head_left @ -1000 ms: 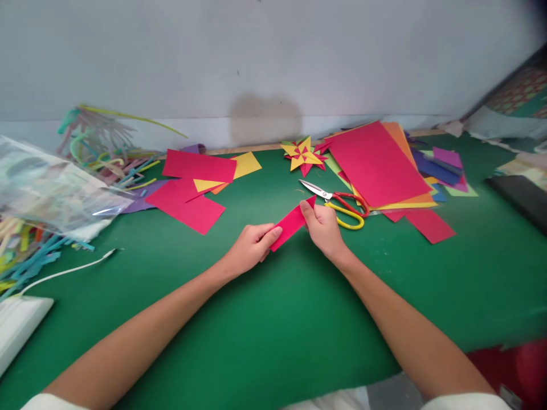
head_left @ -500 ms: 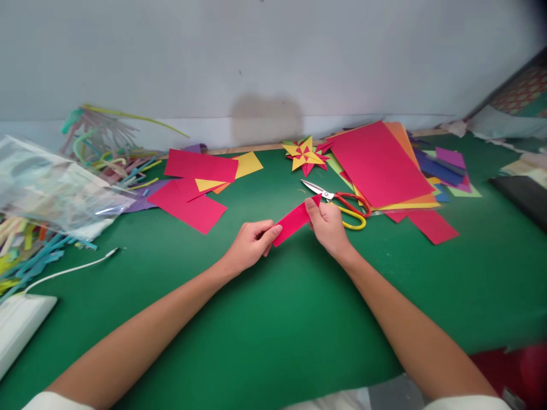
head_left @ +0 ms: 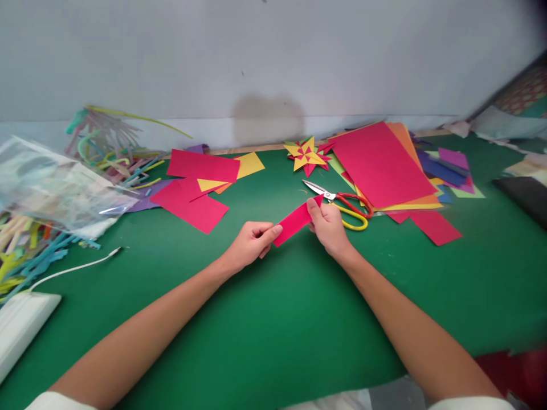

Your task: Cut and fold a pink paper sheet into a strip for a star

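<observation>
A narrow red paper strip is stretched between my two hands above the green table. My left hand pinches its lower left end between thumb and fingers. At the upper right end, my right hand grips the strip, its thumb on top; a pointed red corner sticks out past the thumb. Just behind my right hand lie scissors with red and yellow handles, the blades pointing left. Behind them sits a layered star of yellow and red folded paper.
Red sheets and a yellow piece lie at the back left. A stack of large red paper is at the back right. Pipe cleaners, a clear plastic bag and a white device with a cable occupy the left.
The whole view has shifted very slightly. Both hands keep their hold on the red strip, with almost no movement.
</observation>
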A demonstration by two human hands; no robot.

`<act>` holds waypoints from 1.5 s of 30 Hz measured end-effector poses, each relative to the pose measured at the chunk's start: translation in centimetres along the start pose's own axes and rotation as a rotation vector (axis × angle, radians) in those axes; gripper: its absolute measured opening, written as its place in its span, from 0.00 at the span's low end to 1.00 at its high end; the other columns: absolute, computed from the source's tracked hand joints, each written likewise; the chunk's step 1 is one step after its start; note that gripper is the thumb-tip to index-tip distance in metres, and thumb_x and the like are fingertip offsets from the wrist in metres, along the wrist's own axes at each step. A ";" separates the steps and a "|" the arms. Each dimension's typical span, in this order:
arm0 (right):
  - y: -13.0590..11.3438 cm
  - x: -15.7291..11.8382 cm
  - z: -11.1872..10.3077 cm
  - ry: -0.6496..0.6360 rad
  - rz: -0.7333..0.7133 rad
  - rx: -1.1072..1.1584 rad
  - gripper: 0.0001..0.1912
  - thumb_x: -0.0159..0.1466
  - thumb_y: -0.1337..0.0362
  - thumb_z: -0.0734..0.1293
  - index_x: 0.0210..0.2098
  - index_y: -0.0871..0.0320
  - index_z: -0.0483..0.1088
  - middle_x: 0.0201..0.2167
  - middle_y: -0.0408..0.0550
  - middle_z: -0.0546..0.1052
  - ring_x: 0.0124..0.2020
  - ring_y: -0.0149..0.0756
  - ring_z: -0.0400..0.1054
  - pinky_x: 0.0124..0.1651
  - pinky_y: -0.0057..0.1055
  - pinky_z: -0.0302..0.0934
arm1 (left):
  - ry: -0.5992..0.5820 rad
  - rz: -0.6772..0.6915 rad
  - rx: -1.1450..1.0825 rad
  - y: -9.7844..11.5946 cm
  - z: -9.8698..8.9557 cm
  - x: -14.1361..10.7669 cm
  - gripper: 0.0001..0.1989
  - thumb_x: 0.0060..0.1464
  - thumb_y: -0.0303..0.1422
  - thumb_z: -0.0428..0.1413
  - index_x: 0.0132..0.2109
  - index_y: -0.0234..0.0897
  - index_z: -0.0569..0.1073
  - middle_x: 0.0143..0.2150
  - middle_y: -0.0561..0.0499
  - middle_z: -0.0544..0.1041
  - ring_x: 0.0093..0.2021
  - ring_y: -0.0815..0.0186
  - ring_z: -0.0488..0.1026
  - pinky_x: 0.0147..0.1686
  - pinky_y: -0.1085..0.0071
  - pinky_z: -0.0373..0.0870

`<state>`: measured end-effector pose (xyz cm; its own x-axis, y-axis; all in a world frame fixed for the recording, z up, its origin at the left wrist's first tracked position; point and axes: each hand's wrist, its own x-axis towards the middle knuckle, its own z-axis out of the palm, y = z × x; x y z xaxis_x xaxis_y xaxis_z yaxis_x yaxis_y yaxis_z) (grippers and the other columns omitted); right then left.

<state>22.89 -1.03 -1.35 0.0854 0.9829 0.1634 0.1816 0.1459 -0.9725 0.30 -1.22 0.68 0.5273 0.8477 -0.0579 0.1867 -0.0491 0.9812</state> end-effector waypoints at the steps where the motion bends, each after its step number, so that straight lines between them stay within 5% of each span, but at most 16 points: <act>1: 0.0 0.0 0.0 -0.001 0.000 0.007 0.33 0.71 0.37 0.64 0.21 0.54 0.59 0.16 0.38 0.60 0.17 0.29 0.53 0.21 0.30 0.46 | -0.002 -0.005 -0.013 0.0 0.0 0.0 0.33 0.66 0.57 0.54 0.23 0.38 0.60 0.15 0.57 0.61 0.17 0.74 0.56 0.21 0.73 0.50; 12: -1.0 -0.8 1.5 0.052 0.064 0.171 0.33 0.69 0.35 0.64 0.21 0.52 0.55 0.15 0.36 0.55 0.16 0.28 0.49 0.20 0.30 0.43 | -0.059 0.049 -0.231 -1.5 -0.4 -0.2 0.34 0.62 0.63 0.54 0.25 0.40 0.57 0.20 0.60 0.54 0.19 0.74 0.54 0.20 0.74 0.52; 22: -3.8 -2.9 1.7 0.177 -0.195 -0.257 0.34 0.74 0.40 0.59 0.19 0.53 0.54 0.15 0.42 0.59 0.20 0.32 0.53 0.24 0.34 0.45 | -0.202 -0.007 -0.009 0.0 -0.3 -0.9 0.32 0.66 0.58 0.53 0.24 0.38 0.63 0.17 0.56 0.63 0.19 0.73 0.57 0.21 0.73 0.52; 39: -3.6 -2.1 0.7 0.188 -0.194 -0.277 0.34 0.75 0.39 0.59 0.18 0.52 0.53 0.15 0.41 0.59 0.19 0.31 0.52 0.25 0.35 0.44 | -0.197 0.008 0.021 0.2 -0.3 -0.5 0.30 0.65 0.58 0.53 0.27 0.38 0.65 0.18 0.56 0.65 0.20 0.72 0.59 0.21 0.74 0.53; 45: -4.3 -1.5 -0.4 0.098 -0.366 -0.357 0.34 0.76 0.41 0.59 0.19 0.53 0.53 0.15 0.40 0.57 0.18 0.31 0.52 0.27 0.36 0.45 | -0.178 0.047 -0.066 0.0 -0.4 -0.7 0.23 0.69 0.50 0.55 0.33 0.35 0.70 0.24 0.54 0.73 0.25 0.71 0.68 0.28 0.74 0.62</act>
<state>22.40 -3.22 2.67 0.0421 0.8567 0.5141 0.5383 0.4140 -0.7340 -0.44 -1.59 0.84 0.6734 0.7383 -0.0378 0.1066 -0.0464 0.9932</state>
